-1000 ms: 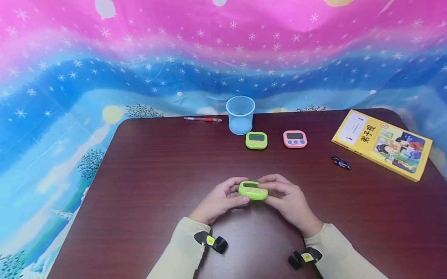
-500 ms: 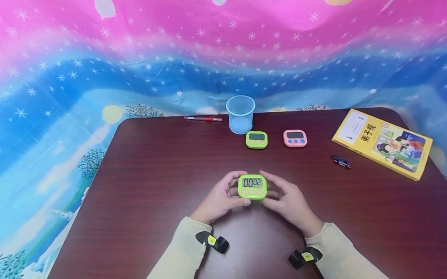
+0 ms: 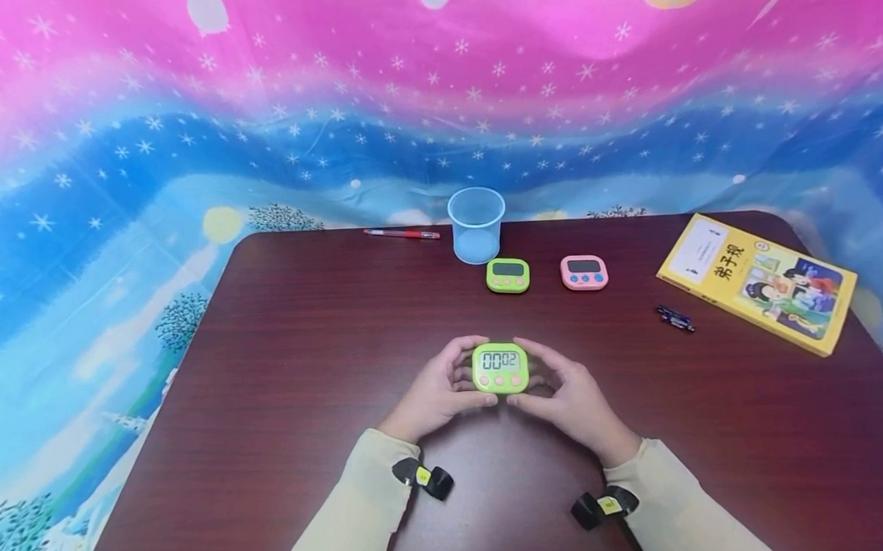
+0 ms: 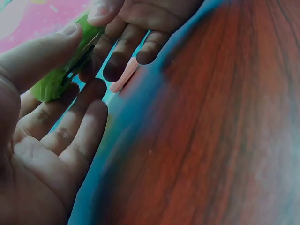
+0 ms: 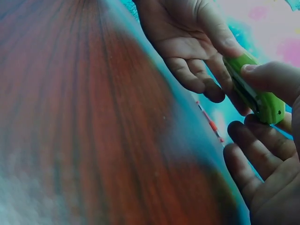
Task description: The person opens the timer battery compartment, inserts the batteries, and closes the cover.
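A green digital timer (image 3: 500, 369) with pink buttons is held up between both hands, its lit screen facing the head camera and reading 00 02. My left hand (image 3: 442, 390) pinches its left side, thumb at the lower edge and index finger at the top. On the other side my right hand (image 3: 571, 395) grips it the same way. Both wrist views show the thumbs on the timer's lower edge, with the other fingers loosely spread behind it. A second green timer (image 3: 508, 276) and a pink timer (image 3: 584, 273) with blue buttons lie farther back, screens blank.
A clear blue plastic cup (image 3: 476, 225) stands at the table's back edge, just behind the second green timer. Left of it lies a red pen (image 3: 403, 234). At the right are a yellow book (image 3: 758, 285) and a small dark blue pen-like object (image 3: 676, 319).
The timer has tilted up to face the head camera, and its screen now shows digits. The right fingers have moved from its front to its right edge, with the thumb at the bottom.
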Demonstrator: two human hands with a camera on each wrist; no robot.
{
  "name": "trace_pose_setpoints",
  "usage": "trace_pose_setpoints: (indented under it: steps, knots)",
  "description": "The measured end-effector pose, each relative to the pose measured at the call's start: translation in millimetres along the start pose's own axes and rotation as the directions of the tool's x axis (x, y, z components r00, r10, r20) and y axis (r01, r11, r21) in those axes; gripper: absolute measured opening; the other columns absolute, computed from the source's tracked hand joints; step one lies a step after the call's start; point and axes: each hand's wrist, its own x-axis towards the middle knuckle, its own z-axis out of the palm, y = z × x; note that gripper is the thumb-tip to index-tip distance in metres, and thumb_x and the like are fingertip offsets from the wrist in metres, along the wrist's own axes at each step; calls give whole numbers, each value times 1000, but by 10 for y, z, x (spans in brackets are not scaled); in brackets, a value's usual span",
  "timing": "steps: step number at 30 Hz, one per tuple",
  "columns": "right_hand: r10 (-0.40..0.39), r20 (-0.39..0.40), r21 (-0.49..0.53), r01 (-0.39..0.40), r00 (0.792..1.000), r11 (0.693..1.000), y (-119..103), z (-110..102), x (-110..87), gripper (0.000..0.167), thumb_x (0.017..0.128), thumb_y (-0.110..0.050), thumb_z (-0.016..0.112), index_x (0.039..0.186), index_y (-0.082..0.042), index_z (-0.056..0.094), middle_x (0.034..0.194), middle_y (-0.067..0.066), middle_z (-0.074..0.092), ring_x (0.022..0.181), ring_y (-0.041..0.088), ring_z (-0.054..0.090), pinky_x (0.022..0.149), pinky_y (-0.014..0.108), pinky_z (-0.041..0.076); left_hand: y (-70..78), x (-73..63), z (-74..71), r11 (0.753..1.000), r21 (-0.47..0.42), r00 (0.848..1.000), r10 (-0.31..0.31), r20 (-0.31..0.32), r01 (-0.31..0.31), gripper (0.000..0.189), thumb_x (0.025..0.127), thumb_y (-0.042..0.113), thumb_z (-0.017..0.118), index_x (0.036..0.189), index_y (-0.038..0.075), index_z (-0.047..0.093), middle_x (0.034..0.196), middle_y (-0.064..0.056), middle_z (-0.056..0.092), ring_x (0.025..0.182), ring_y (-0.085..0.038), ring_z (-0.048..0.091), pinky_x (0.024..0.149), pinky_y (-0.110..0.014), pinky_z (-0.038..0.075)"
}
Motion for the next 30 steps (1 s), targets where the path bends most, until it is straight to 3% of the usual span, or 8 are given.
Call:
trace_pose_setpoints:
  steps: [6,12,17,21,26,30]
  knots:
    - [33,-20,-45,-33,999,998,3,-10,15,75,78,-14,88,144,-13,53,113,8,70,89,20,68,76,27,60,-4,-5,-10,989,146,999,2,-43,5,79,81,5,84,149,6,44,133,-9,59,105,-20,66,89,-29,58]
    - [45,-30,-79,-48,999,996,12,39,79,75,77,-19,89,144,-13,54,111,5,70,86,19,66,73,27,59,-15,-27,-83,993,116,997,-13,-80,23,78,80,7,85,147,8,46,136,-8,61,111,-22,65,95,-30,56]
    - [41,-36,-111,-45,999,993,28,88,193,75,76,-21,89,143,-18,55,114,3,70,87,18,65,73,28,58,-55,-24,-151,988,152,991,33,-127,-14,73,80,7,85,145,9,49,132,-10,63,110,-25,65,96,-34,56]
    - [33,-27,-136,-36,999,990,67,119,316,75,76,-20,89,143,-19,56,117,0,67,90,18,64,75,29,59,-90,-4,-190,964,264,979,87,-185,-35,73,81,10,85,145,5,50,126,-13,65,109,-25,65,97,-34,56]
    - [16,-18,-174,-19,1000,985,107,158,479,74,77,-19,89,143,-17,56,117,-2,65,93,17,63,76,31,58,-111,29,-240,926,378,955,115,-274,-3,72,81,12,85,145,5,52,114,-10,69,96,-20,67,87,-33,59]
    - [27,-32,-183,-33,999,983,123,187,576,73,77,-19,89,143,-18,57,114,-2,64,93,16,63,78,32,58,-114,65,-286,903,428,945,111,-309,34,72,82,17,85,145,8,54,105,-6,70,85,-15,66,77,-29,59]
